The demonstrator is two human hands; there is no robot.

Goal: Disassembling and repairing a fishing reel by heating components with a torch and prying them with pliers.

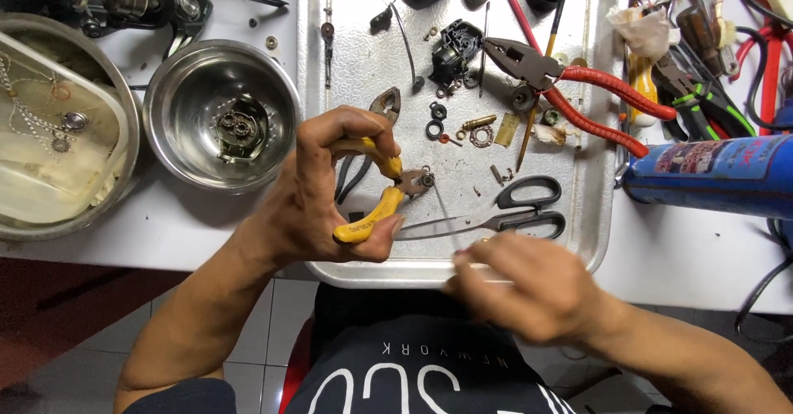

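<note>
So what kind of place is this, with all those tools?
Probably a small repair bench at home. A metal tray holds tiny parts, red-handled pliers and scissors, and the left hand grips small yellow pliers.

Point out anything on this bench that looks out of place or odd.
Nothing is spilled or broken. The metal tray holds loose small parts scattered around big red-handled pliers and scissors. The left hand grips yellow-handled pliers pinching a small part; the right hand is blurred.
</note>
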